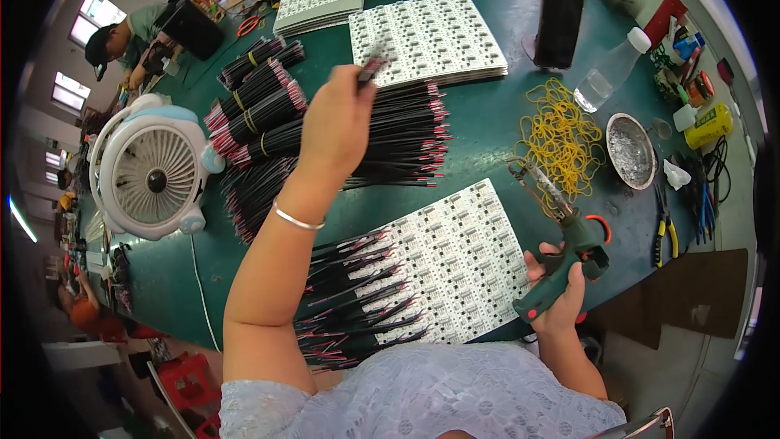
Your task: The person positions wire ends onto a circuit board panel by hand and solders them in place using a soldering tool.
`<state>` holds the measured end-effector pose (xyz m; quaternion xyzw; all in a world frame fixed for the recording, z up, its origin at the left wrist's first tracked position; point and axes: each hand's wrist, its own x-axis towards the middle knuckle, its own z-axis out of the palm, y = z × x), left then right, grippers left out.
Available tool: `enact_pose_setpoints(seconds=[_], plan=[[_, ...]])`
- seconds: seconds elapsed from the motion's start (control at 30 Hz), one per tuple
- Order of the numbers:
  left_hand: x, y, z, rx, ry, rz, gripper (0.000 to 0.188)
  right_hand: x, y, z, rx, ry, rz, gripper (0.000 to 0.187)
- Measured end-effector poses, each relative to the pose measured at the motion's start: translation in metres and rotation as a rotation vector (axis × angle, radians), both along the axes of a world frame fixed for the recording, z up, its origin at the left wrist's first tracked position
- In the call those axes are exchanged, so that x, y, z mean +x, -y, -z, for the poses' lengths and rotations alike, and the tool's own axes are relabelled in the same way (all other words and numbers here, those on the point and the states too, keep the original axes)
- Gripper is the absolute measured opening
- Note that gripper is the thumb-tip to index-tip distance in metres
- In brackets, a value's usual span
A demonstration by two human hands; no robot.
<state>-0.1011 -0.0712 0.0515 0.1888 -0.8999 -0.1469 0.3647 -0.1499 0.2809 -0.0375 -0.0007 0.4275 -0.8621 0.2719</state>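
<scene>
My left hand [337, 122] reaches out over a pile of black wires with red ends [398, 142] and pinches a few wire ends [374, 67] between its fingertips. A silver bangle sits on that wrist. My right hand [561, 289] grips a green soldering gun [569, 248] by its handle near the table's front edge, tip pointing away over the table. Between the hands lies a white panel of small circuit boards [455, 264], with several black-and-red wires [357, 293] attached along its left side.
A white desk fan [153, 171] stands at the left. Bundled wires [252, 97], stacked white panels [426, 36], yellow rubber bands [561, 134], a metal bowl [632, 150], a clear bottle [609, 73] and pliers [665, 232] lie on the green table [487, 130]. A person [122, 36] sits at the far left.
</scene>
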Motion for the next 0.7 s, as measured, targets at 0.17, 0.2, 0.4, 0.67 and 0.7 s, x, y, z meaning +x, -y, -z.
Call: enact_pose_setpoints(seconds=[0.17, 0.2, 0.4, 0.67, 0.7], plan=[[0.062, -0.003, 0.021, 0.610, -0.529, 0.260, 0.007, 0.001, 0.001, -0.003, 0.044, -0.045, -0.035, 0.038], [0.074, -0.005, 0.030, 0.683, -0.563, 0.331, 0.009, 0.002, 0.002, -0.004, 0.048, -0.051, -0.039, 0.038], [0.095, -0.020, 0.040, 0.903, -0.621, 0.155, 0.025, 0.004, -0.004, -0.004, 0.066, -0.012, -0.022, 0.047], [0.093, -0.016, 0.006, 1.147, -0.606, 0.169, 0.032, 0.007, -0.005, -0.007, 0.148, -0.015, 0.041, 0.047], [0.088, -0.021, -0.002, 1.062, -0.595, 0.115, 0.031, 0.006, -0.003, -0.008, 0.154, -0.005, 0.027, 0.047]])
